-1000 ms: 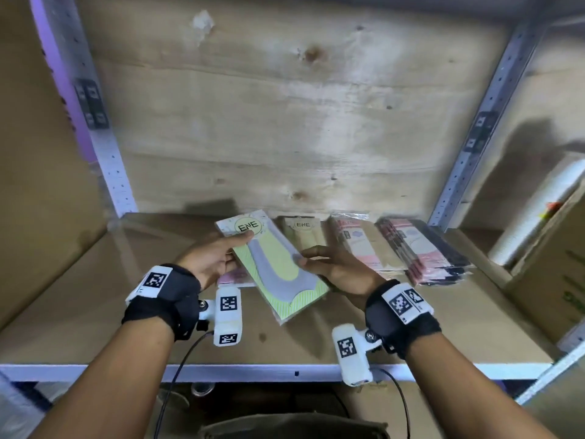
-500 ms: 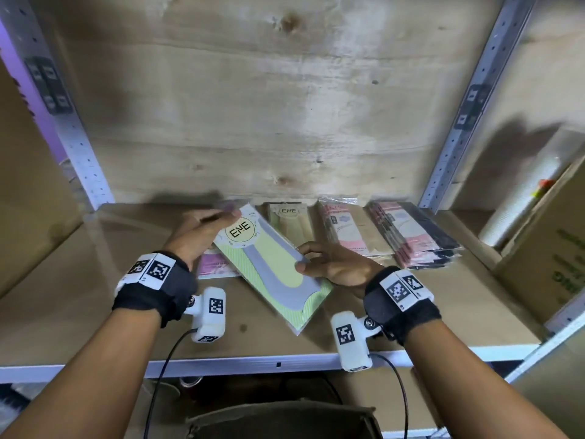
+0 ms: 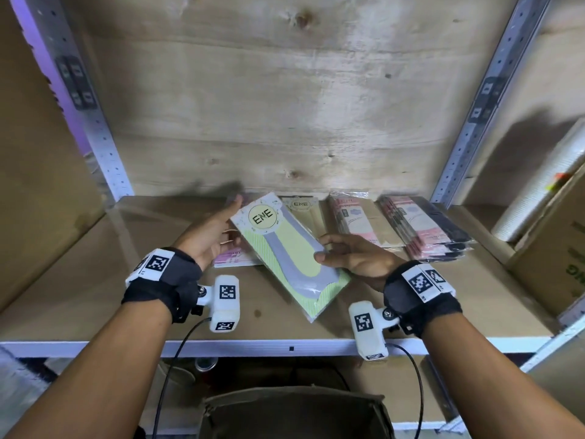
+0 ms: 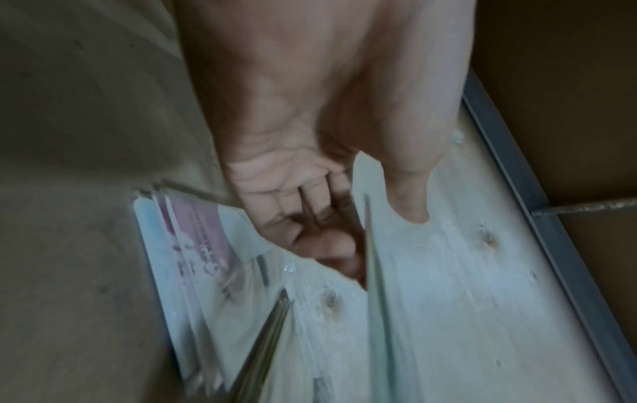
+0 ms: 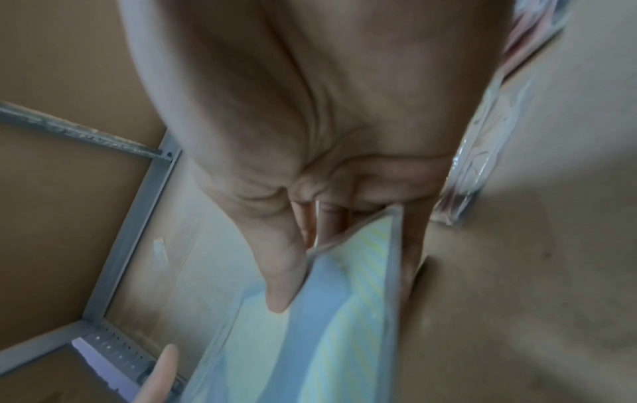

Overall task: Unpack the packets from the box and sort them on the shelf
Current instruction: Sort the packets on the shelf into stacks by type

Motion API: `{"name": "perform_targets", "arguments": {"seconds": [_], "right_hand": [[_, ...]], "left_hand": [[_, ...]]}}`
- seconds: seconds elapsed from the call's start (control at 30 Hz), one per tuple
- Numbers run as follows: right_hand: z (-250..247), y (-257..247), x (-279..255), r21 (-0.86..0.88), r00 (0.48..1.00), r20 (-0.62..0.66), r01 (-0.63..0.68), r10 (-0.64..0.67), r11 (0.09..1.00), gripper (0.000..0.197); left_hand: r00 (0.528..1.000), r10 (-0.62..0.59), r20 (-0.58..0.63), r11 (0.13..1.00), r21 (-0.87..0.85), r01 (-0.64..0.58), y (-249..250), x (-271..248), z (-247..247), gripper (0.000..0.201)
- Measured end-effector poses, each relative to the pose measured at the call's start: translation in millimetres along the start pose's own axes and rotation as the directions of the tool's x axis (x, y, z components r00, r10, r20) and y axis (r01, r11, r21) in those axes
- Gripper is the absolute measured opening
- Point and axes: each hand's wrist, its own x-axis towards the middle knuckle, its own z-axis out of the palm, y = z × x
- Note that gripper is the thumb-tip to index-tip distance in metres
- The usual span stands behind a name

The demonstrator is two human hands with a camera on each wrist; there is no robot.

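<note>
A stack of yellow-green "ENE" packets (image 3: pixel 285 258) tilts over the wooden shelf (image 3: pixel 95 296). My right hand (image 3: pixel 345 256) grips its right edge, thumb on top and fingers underneath; the right wrist view shows the right hand (image 5: pixel 331 196) on the packets (image 5: pixel 327 327) the same way. My left hand (image 3: pixel 218 231) is open beside the stack's upper left edge, fingers stretched forward, holding nothing. In the left wrist view, the left hand (image 4: pixel 310 212) hovers over a pink packet (image 4: pixel 196 231) lying flat on the shelf. The box (image 3: pixel 294 413) sits below the shelf's front edge.
Rows lie along the back of the shelf: a tan ENE packet (image 3: pixel 305 217), a pink-and-brown stack (image 3: pixel 357 223) and a pink-and-black stack (image 3: pixel 427 231). A cardboard carton (image 3: pixel 557 264) and a white roll (image 3: pixel 544 185) stand at the right. Metal uprights (image 3: pixel 474 122) frame the bay.
My left hand has let go of the top of the yellow-green stack and opened beside it. The right hand has carried the stack a little farther back over the shelf.
</note>
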Motion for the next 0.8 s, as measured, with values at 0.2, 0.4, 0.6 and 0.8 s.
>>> {"name": "perform_targets", "arguments": {"seconds": [0.2, 0.4, 0.6, 0.8], "right_hand": [[15.1, -1.9, 10.8, 0.268, 0.984, -0.172, 0.003, 0.045, 0.963, 0.030], [23.8, -0.6, 17.3, 0.192, 0.961, -0.256, -0.052, 0.101, 0.980, 0.042], [23.9, -7.6, 9.0, 0.021, 0.966, -0.196, -0.167, 0.167, 0.986, 0.042], [19.9, -8.5, -0.9, 0.081, 0.962, -0.110, -0.241, 0.249, 0.967, 0.040]], "left_hand": [[0.951, -0.160, 0.264, 0.974, 0.199, 0.108, -13.4, -14.7, 18.4, 0.057], [0.903, -0.204, 0.378, 0.935, 0.349, 0.065, -17.6, -22.0, 26.4, 0.043], [0.904, -0.282, 0.322, 0.881, 0.461, 0.111, -17.2, -18.6, 23.2, 0.039], [0.930, -0.290, 0.225, 0.854, 0.498, 0.146, -18.4, -16.2, 27.5, 0.053]]}}
